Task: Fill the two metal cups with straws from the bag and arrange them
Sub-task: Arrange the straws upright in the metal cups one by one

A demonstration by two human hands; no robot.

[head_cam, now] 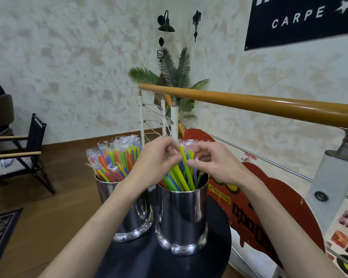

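Two hands over the right metal cup (182, 215), both working the tops of the wrapped straws (184, 173) that stand in it. Left hand (154, 163) curled, grip pinched on the clear wrapper ends at the top of the bunch. Right hand (211, 164) curled likewise, thumb and fingertips clamped on the same tops from the other side, the two hands almost touching. Green, yellow and blue straws fanned below the fingers, leaning against the cup's rim, lower ends inside. Left metal cup (131, 215) just beside the right one, partly behind the left forearm, packed with its own straws in wrappers (114, 159), orange, blue, green and yellow, upright and splayed a little. Both cups on a round black desk (147, 259). Beside the desk to the right, a red sign (255, 199) with "Coffee Shop" lettering, against a railing with a wooden handrail (249, 103). Further back a potted palm (175, 77) in the corner, a black wall lamp (165, 22) above it. Off left, a dark folding chair (22, 149) on the wooden floor.
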